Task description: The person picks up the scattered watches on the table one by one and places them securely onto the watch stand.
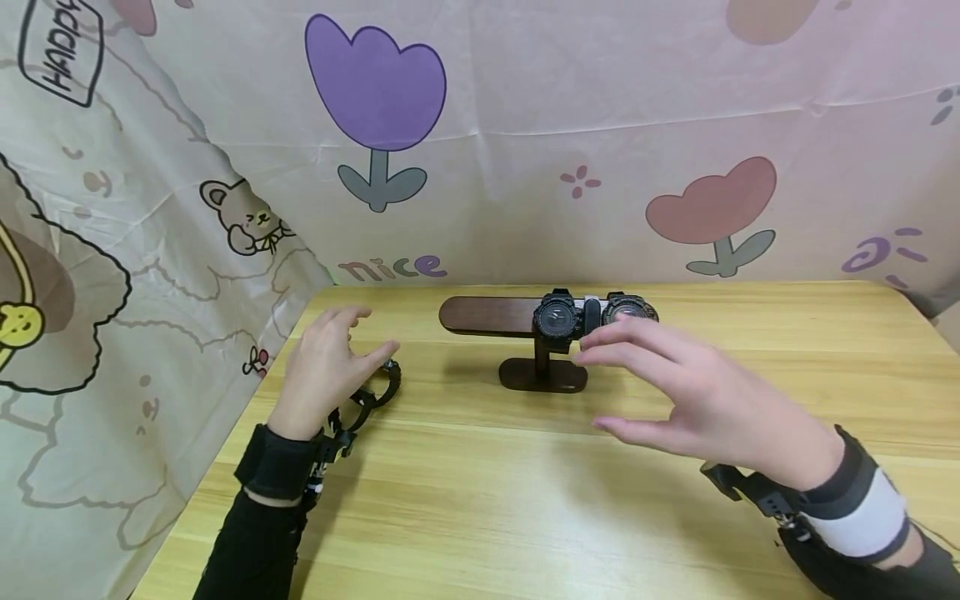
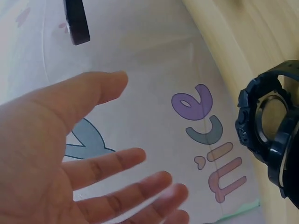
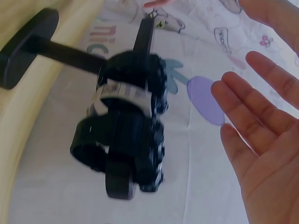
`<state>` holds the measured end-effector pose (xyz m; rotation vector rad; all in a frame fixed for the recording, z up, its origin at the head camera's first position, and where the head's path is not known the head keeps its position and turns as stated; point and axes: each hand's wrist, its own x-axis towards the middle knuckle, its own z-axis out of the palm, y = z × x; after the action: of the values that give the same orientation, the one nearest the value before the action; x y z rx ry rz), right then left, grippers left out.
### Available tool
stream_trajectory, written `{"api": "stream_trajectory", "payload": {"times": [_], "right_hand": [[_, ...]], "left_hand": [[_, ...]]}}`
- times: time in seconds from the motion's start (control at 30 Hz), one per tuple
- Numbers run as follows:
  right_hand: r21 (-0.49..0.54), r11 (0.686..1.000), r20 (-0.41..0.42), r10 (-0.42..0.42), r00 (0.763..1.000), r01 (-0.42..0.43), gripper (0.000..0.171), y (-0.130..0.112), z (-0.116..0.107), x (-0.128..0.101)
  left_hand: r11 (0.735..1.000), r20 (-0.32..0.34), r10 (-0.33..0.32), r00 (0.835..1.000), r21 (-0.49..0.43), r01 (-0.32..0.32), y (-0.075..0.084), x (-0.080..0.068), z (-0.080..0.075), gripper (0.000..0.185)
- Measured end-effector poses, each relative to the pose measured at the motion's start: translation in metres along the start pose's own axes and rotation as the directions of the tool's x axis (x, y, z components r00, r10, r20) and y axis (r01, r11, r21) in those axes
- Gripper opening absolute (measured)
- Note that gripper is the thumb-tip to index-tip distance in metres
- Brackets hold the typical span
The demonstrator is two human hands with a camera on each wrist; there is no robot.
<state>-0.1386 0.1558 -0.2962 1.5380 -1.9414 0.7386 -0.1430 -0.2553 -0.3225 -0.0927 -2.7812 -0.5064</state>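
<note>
The loose watch [image 1: 388, 385] lies by the table's left edge, toward the far left corner, its dark strap curved in a loop, and the left hand [image 1: 322, 367] is clearly the nearer one: the watch sits just off its thumb, on the side facing the stand [image 1: 487, 317]. That left hand is relaxed, fingers apart, grasping nothing, and it hides part of the watch from the head view.

Over to the stand, near the middle of the table's far edge, its long bar running left to right along that edge. Two dark watches [image 1: 557, 320] ride its right half, a pale band [image 3: 126, 95] between them. The right hand [image 1: 693, 383] hovers by the bar's right end, fingers spread, holding nothing, apart from the watches in its wrist view, though in the head view its fingertips overlap the right-hand one

Behind the table [image 1: 465, 500] hangs a cloth [image 1: 510, 208] printed with flowers
</note>
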Motion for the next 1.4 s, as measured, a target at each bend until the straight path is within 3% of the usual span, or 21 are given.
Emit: {"api": "stream_trajectory", "payload": {"times": [0.3, 0.53, 0.9, 1.13, 1.4], "right_hand": [[0.007, 1.0, 0.102, -0.002, 0.995, 0.001, 0.041, -0.013, 0.016, -0.003], [0.016, 0.999, 0.219, 0.048, 0.974, -0.052, 0.044, -0.013, 0.03, -0.011], [0.043, 0.998, 0.275, 0.041, 0.961, -0.055, 0.05, -0.014, 0.051, -0.019], [0.052, 0.993, 0.363, 0.081, 0.928, -0.107, 0.049, -0.016, 0.065, -0.025], [0.047, 0.982, 0.451, 0.142, 0.881, -0.182, 0.05, -0.018, 0.077, -0.03]], "left_hand": [[0.995, 0.071, -0.066, 0.995, 0.074, 0.061, -0.006, -0.002, 0.005, 0.072], [0.99, 0.125, -0.1, 0.987, 0.109, 0.087, -0.011, -0.001, 0.012, 0.071], [0.982, 0.177, -0.139, 0.974, 0.149, 0.114, -0.018, 0.001, 0.023, 0.075], [0.977, 0.21, -0.176, 0.962, 0.154, 0.145, -0.02, 0.002, 0.028, 0.075], [0.973, 0.214, -0.193, 0.958, 0.168, 0.159, -0.022, 0.002, 0.032, 0.059]]}}
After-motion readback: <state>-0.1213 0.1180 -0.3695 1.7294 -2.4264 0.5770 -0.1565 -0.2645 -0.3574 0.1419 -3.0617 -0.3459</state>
